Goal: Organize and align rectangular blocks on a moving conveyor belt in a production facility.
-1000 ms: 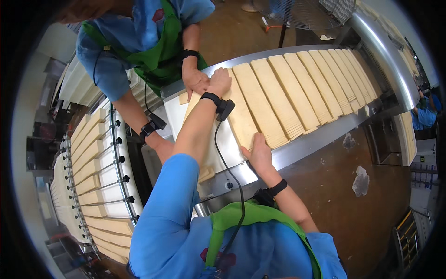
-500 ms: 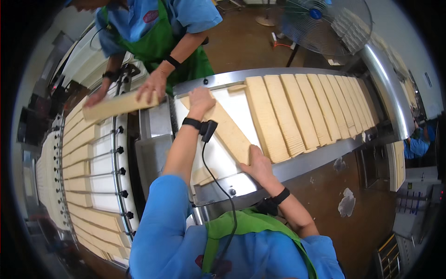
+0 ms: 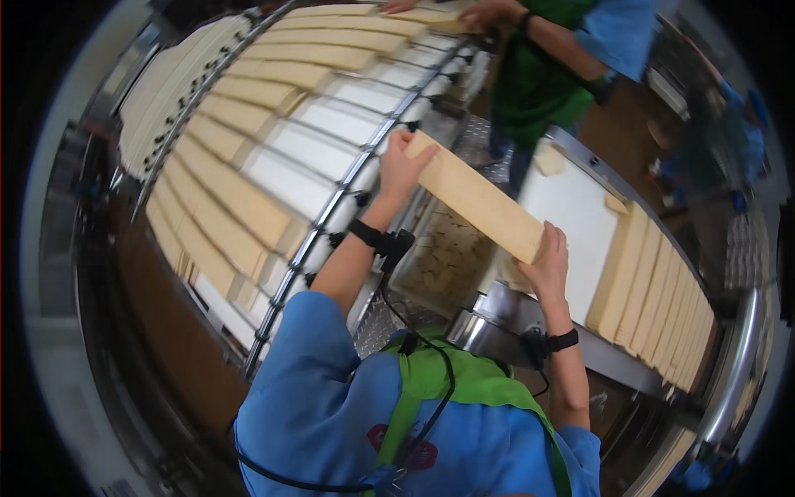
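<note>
A long, flat, pale yellow slab (image 3: 482,200), which looks like dough or cake, is held up at a slant between my two hands. My left hand (image 3: 402,170) grips its far left end, thumb on top. Around its near right end my right hand (image 3: 546,258) is closed. Under the slab is the gap between two work surfaces, with a bin (image 3: 396,286) of broken pale pieces (image 3: 443,253) in it. To the right, a row of similar slabs (image 3: 650,286) lies side by side on a metal-edged conveyor with a white surface (image 3: 571,219).
On the left, a wide rack (image 3: 310,153) with thin rods and black knobs carries several slabs in lanes. Across from me a co-worker in a green apron (image 3: 538,91) has a hand (image 3: 489,15) at a slab there. Small scraps (image 3: 549,159) lie on the right conveyor.
My hands have lifted the slab off the white conveyor surface and carried it left over the gap. The view has turned left. The co-worker's slab has moved over to the rack.
</note>
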Demonstrator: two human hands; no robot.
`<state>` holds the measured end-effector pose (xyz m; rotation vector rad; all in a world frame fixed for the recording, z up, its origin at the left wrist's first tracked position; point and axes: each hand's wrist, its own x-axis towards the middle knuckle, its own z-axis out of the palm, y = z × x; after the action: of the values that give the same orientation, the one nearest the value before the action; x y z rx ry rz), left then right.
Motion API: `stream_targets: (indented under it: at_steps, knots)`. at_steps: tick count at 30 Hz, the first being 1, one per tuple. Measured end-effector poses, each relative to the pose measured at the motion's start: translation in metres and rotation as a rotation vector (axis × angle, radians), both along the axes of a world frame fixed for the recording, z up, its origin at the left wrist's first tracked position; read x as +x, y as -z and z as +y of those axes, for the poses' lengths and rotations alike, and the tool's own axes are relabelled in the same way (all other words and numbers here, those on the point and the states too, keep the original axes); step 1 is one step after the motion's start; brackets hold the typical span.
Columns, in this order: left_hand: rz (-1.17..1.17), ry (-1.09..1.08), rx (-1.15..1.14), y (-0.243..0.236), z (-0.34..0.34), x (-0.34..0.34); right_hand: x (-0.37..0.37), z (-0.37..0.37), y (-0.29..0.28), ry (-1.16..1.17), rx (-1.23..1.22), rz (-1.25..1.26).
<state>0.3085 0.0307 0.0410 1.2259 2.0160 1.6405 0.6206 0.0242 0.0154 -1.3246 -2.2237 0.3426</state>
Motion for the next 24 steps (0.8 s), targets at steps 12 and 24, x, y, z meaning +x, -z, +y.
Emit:
stream_targets:
  at_steps: [12,24]
  knots:
    - [0.460,-0.275,-0.487,0.039,-0.132,-0.321,-0.263,-0.075,-0.064,-0.368,-0.397,0.479]
    - [0.703,0.070,-0.053,-0.008,-0.096,-0.205,-0.315,-0.075,0.004,-0.521,-0.717,0.639]
